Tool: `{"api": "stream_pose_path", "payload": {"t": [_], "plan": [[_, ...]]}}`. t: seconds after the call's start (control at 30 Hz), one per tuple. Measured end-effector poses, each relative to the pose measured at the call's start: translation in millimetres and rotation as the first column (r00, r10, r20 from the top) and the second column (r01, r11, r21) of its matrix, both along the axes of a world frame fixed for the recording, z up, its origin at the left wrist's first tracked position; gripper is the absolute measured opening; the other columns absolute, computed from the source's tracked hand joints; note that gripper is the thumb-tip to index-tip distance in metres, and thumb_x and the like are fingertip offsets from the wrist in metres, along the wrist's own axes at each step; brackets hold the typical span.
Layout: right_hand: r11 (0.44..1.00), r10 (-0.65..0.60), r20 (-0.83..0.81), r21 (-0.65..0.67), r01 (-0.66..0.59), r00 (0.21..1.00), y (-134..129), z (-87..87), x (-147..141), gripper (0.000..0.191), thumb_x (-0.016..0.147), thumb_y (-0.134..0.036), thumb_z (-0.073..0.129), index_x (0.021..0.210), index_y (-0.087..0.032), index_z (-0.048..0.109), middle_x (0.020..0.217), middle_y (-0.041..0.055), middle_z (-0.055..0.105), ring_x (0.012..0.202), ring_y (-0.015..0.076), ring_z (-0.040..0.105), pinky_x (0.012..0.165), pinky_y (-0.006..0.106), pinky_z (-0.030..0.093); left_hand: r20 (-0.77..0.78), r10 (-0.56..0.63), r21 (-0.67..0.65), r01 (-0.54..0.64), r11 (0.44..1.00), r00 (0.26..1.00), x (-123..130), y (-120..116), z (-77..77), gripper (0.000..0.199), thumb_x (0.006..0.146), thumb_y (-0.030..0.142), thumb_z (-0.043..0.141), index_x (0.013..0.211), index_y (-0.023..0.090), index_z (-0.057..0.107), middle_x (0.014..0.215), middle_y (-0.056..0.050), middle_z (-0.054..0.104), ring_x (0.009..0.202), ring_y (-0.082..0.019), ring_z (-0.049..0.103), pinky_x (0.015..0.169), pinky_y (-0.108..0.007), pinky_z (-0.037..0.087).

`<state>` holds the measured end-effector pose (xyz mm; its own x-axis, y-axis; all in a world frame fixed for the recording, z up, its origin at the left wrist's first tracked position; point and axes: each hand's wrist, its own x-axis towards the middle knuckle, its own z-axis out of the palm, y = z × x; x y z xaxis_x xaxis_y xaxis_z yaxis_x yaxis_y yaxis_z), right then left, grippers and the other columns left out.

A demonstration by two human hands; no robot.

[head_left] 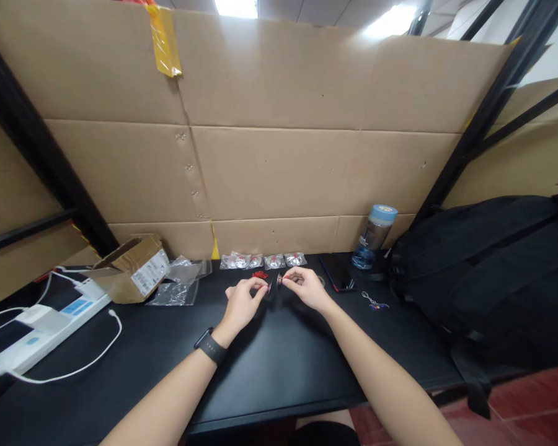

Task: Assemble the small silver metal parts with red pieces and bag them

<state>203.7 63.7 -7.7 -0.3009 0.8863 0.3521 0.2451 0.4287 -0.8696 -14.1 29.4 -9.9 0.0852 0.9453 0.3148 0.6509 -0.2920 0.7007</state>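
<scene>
Left hand: your left hand [246, 303] was over the tabletop [279, 378], short of its back edge; thumb and fingertips were pinched narrow on a small piece [269, 288], seen nearly edge-on, its face hard to make out.
Right hand: your right hand [307, 286] was just beside it, thumb and forefinger closed on a second piece [279, 280], dark with some red near the fingertips. The two pieces looked slightly apart; you could not tell whether anything thin joined them. The other fingers were curled and partly hidden.
Red bundle: a red tangle [259, 274] lay just behind your left fingertips; its material was too small to tell.
Packets: clear packets [274, 261] lined the back edge; glare and overlap blurred their contents.
Behind right hand: a rounded object [322, 281] was mostly covered by the hand, identity unclear.
Back right: a phone [338, 274] lay flat beside a bottle [374, 238] with a blue lid; a keychain [376, 301] lay nearer the right edge.
Right edge: a black backpack [483, 266] covered that edge and was cut off by the view.
Back left: an open cardboard box [132, 272], its inside mostly hidden, was beside crumpled plastic bags [174, 292].
Left edge: a white power strip [51, 334] bore adapters and a cable [93, 365]; other leads ran out of view.
Left wrist: a dark watch [210, 345], screen turned away.
</scene>
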Motion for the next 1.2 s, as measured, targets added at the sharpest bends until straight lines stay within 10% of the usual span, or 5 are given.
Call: {"api": "stream_pose_path", "payload": {"t": [0.2,0.83,1.03,1.2], "plan": [[0.997,0.053,-0.05,-0.055,-0.056,0.997,-7.1,-7.1,-16.7,0.029,0.084,-0.046,0.07,0.09,-0.018,0.068,0.093,0.0063,0.073,0.085,0.0203,0.069,0.074,0.031,0.055,0.223,-0.082,0.035,0.076,0.997,0.971,-2.3,4.2,-5.9,0.021,0.088,0.042,0.062,0.092,0.025,0.072,0.097,-0.003,0.077,0.093,-0.021,0.071,0.092,-0.035,0.05],[0.882,0.143,-0.348,-0.379,-0.278,0.927,-17.6,-2.2,-23.4,0.05,0.072,-0.04,0.084,0.116,-0.023,0.066,0.114,0.0062,0.066,0.079,0.0185,0.075,0.073,0.032,0.063,-0.225,-0.084,0.06,0.1,0.993,0.971,-6.5,-1.3,9.9,0.023,0.095,0.046,0.054,0.098,0.031,0.072,0.112,-0.001,0.073,0.112,-0.025,0.058,0.096,-0.045,0.035],[0.922,0.104,-0.296,-0.328,-0.204,0.949,-14.2,-3.3,-21.7,0.052,0.07,-0.043,0.085,0.113,-0.021,0.067,0.116,0.0077,0.064,0.075,0.0181,0.075,0.066,0.029,0.061,-0.466,0.469,0.264,-0.387,0.883,0.751,-55.7,12.0,17.7,0.039,0.092,0.047,0.054,0.117,0.022,0.07,0.145,-0.019,0.051,0.133,-0.041,0.037,0.099,-0.058,0.033],[0.937,0.095,-0.272,-0.3,-0.178,0.958,-11.0,-2.8,-16.9,0.051,0.071,-0.044,0.083,0.113,-0.021,0.066,0.117,0.0083,0.063,0.075,0.0174,0.074,0.065,0.029,0.06,-0.58,0.516,0.11,-0.567,0.816,0.631,-106.5,19.6,22.9,0.037,0.089,0.045,0.053,0.096,0.015,0.074,0.12,-0.024,0.066,0.122,-0.047,0.047,0.094,-0.063,0.033]]}}
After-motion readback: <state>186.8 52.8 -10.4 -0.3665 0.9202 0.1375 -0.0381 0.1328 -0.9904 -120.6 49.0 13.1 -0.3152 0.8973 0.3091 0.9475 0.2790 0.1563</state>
